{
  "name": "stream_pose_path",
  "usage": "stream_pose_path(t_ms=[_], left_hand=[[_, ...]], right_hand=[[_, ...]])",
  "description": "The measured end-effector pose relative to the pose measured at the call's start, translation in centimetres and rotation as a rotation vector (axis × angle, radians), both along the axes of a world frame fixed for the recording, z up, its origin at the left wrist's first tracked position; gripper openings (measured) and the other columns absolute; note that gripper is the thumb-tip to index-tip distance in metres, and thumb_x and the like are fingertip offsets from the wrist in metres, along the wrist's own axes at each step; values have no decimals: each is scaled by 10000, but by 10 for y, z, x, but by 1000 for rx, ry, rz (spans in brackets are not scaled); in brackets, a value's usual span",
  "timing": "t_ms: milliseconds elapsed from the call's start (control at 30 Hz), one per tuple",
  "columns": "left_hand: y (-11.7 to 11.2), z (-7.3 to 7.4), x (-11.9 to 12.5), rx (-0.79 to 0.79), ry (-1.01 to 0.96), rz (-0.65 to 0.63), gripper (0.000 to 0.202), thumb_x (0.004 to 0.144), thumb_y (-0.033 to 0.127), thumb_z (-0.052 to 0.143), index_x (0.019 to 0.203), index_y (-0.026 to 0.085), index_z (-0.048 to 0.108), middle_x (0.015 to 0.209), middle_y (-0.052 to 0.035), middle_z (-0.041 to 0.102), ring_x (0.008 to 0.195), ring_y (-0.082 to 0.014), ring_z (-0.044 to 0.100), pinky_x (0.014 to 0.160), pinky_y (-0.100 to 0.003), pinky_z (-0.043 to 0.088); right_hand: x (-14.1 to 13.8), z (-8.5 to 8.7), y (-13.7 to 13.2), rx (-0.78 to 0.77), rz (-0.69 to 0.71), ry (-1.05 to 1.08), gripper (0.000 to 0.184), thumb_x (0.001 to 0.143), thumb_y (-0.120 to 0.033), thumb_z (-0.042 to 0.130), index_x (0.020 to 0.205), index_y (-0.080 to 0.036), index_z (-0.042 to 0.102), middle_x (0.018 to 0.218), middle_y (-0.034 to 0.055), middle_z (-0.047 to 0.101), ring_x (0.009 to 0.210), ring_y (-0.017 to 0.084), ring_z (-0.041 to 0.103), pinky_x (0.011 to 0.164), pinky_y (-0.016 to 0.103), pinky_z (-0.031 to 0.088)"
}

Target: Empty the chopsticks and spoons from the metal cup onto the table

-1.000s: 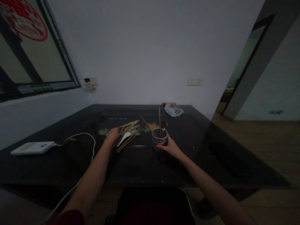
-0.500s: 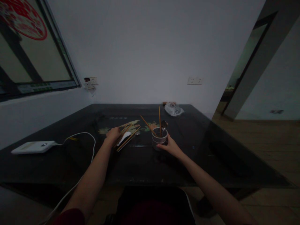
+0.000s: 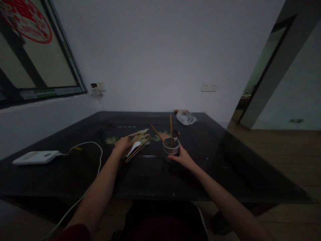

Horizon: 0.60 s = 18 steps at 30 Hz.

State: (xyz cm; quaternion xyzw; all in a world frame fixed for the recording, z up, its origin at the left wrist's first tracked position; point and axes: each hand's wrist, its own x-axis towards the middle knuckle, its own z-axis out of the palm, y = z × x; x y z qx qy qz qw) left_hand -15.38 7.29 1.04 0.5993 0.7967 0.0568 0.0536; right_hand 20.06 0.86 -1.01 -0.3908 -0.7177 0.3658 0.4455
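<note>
My right hand [image 3: 182,156] is wrapped round the right side of a clear cup [image 3: 167,155] standing on the table. Two chopsticks [image 3: 171,129] lean apart in the cup, and a metal spoon [image 3: 175,134] stands in it with its bowl up. To the left, my left hand [image 3: 122,145] is closed over the near part of some wooden chopsticks [image 3: 137,136]; its fingertips are partly hidden. A white spoon [image 3: 134,147] lies just right of that hand. Beyond the spoon, more chopsticks [image 3: 138,149] lie slantwise, with a thin metal utensil [image 3: 147,143] beside them.
On the dark glossy table [image 3: 150,180], a white power bank [image 3: 36,157] lies at the left, its white cable [image 3: 101,152] running off the front edge. A crumpled clear plastic bag [image 3: 186,117] sits at the back. A dark long object [image 3: 247,169] lies at the right.
My left hand has shifted slightly right and covers more of the chopsticks beside it. My right hand stays on the cup, which has not visibly moved.
</note>
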Motion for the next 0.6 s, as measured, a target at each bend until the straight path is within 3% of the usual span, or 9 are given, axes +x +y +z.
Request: stream_pose_path(t_ms=[167,433,600], left_hand=[[-2,3,7,-17,-11,-17,339,755,410,561,1011,193,612,1120,-157,636,1013,-336,594,800,-405,469],[-4,6,6,-52,-55,4,331,741,435,601,981,207,612,1126,-156,629,1050,-355,579,821,-400,458],[-10,24,23,112,-70,-58,314,796,352,558,1060,189,603,1168,-151,609,1073,-306,573,861,-368,452]], right_hand=[[0,-2,1,-4,3,3,827,622,-340,783,1329,-190,382,1292,122,540,1187,252,518,1022,410,387],[1,-5,4,12,2,6,838,619,-336,785,1340,-206,377,1306,113,534,1197,254,511,1032,425,376],[0,-5,3,20,-6,5,845,614,-349,788,1339,-199,378,1315,119,524,1208,257,502,1037,418,372]])
